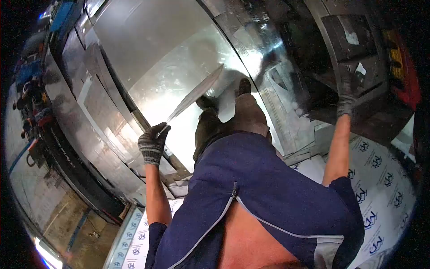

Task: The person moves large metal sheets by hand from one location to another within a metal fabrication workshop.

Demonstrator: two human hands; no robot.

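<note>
A: What's the piece in play?
B: A thin, pointed metal strip (195,96), held by one end in the left hand (152,142). It slants forward from there, its far tip ending between the two hands, well ahead of the left one.
A: How is that hand set?
B: Fingers curled narrow around the strip's near end, in a grey knitted glove (striped at the cuff).
A: And the right hand (346,99)?
B: Gloved too, arm stretched forward, well apart from the strip. It's against dark metal panels (351,38), so I can't tell how far open it is, or whether it touches them.
A: What lies around?
B: A broad shiny metal sheet (148,40) ahead of the left hand, with the person's shoes (244,86) over it, between the hands. More metal pieces (92,103) lie left of the left hand. Behind the right hand is white sheeting (378,184) with a repeated printed logo; beyond that hand, farther right, something red (410,83).
</note>
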